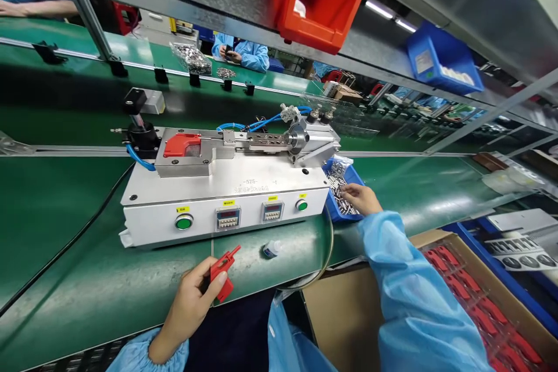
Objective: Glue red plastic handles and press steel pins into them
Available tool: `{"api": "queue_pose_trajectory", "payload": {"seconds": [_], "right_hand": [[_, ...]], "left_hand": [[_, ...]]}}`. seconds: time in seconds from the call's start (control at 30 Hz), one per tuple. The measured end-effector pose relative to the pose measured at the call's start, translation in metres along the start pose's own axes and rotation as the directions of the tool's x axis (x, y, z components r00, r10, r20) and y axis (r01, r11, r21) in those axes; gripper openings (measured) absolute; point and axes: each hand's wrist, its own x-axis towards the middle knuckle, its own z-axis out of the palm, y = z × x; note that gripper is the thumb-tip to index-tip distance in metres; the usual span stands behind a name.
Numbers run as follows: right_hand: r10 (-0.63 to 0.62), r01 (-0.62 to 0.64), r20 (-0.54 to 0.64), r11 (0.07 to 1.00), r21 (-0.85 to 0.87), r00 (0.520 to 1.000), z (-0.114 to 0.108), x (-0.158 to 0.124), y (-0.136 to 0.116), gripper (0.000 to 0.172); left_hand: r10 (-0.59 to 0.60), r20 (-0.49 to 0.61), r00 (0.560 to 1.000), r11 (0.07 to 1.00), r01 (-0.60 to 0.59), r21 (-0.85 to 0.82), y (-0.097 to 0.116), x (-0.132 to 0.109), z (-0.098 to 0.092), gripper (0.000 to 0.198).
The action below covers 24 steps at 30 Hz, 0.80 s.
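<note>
Machine: on the worktop [87,279], the machine [226,189] has a red piece [176,145] seated in the nest at its left end, in line with a metal shaft; whether the two are joined cannot be told.
Loose red part: judging by how things lie, work on the red part [223,282] is at an early stage, as it is out of the nest and no metal pin can be made out in it.
Pins: the pins [336,186] lie loose and plentiful in the blue bin [337,213], so many look unused.
Carton: rows of red pieces lie in the carton [418,239] at the right, so plenty seems left.
Left hand: the left hand [187,305] pinches the red part between thumb and fingers, in front of the machine, the thin prong pointing up and away.
Right hand: the right hand [364,199] has its fingers bent down among the pins; whether they grip one cannot be told.
Between the hands: the red part is well apart from the right hand; a small bottle [272,249] stands or lies between.
</note>
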Motion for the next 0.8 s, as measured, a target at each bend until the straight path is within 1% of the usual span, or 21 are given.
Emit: {"api": "queue_pose_trajectory", "payload": {"seconds": [0.07, 0.13, 0.23, 0.3, 0.37, 0.4, 0.47, 0.53, 0.6, 0.67, 0.7, 0.73, 0.8], "right_hand": [[-0.057, 0.061, -0.048, 0.995, 0.076, 0.997, -0.011, -0.011, -0.009, 0.043], [-0.145, 0.165, -0.109, 0.965, 0.205, 0.983, -0.021, -0.021, -0.023, 0.054], [-0.284, 0.334, -0.184, 0.866, 0.373, 0.941, -0.029, -0.033, -0.057, 0.058], [-0.375, 0.418, -0.184, 0.819, 0.393, 0.909, -0.029, -0.038, -0.088, 0.057], [-0.484, 0.503, -0.151, 0.777, 0.378, 0.862, -0.025, -0.04, -0.124, 0.052], [-0.543, 0.549, -0.13, 0.752, 0.366, 0.83, -0.022, -0.039, -0.142, 0.049], [-0.652, 0.64, -0.093, 0.69, 0.337, 0.752, -0.015, -0.035, -0.177, 0.042], [-0.741, 0.726, -0.091, 0.613, 0.313, 0.665, -0.004, -0.027, -0.211, 0.033], [-0.812, 0.798, -0.105, 0.526, 0.293, 0.574, 0.009, -0.016, -0.243, 0.023], [-0.858, 0.851, -0.12, 0.46, 0.253, 0.499, 0.023, -0.004, -0.273, 0.018], [-0.87, 0.869, -0.125, 0.446, 0.214, 0.477, 0.03, 0.002, -0.287, 0.018], [-0.874, 0.88, -0.127, 0.448, 0.161, 0.468, 0.037, 0.009, -0.3, 0.018], [-0.868, 0.874, -0.112, 0.483, 0.039, 0.485, 0.049, 0.022, -0.322, 0.018]], "left_hand": [[-0.008, 0.02, 1.0, 1.0, 0.008, -0.01, 0.0, 0.001, 0.002, 0.041], [-0.012, 0.042, 0.999, 1.0, 0.013, -0.016, 0.0, 0.003, 0.005, 0.043], [-0.005, 0.049, 0.999, 1.0, 0.005, -0.01, 0.0, 0.006, 0.009, 0.046], [0.002, 0.042, 0.999, 1.0, -0.002, -0.008, 0.001, 0.009, 0.01, 0.047], [0.008, 0.027, 1.0, 1.0, -0.007, -0.009, 0.002, 0.011, 0.011, 0.047], [0.01, 0.022, 1.0, 1.0, -0.01, -0.01, 0.003, 0.012, 0.011, 0.046], [0.021, 0.017, 1.0, 1.0, -0.02, -0.011, 0.006, 0.014, 0.011, 0.045], [0.032, 0.008, 0.999, 0.999, -0.032, -0.005, 0.009, 0.016, 0.011, 0.044], [0.037, -0.015, 0.999, 0.999, -0.037, 0.009, 0.012, 0.018, 0.01, 0.042], [0.036, -0.031, 0.999, 0.999, -0.036, 0.012, 0.015, 0.019, 0.009, 0.042], [0.037, -0.029, 0.999, 0.999, -0.037, 0.009, 0.015, 0.02, 0.009, 0.042], [0.04, -0.026, 0.999, 0.999, -0.04, 0.005, 0.016, 0.02, 0.009, 0.041], [0.049, -0.022, 0.999, 0.999, -0.049, 0.007, 0.017, 0.02, 0.008, 0.039]]}}
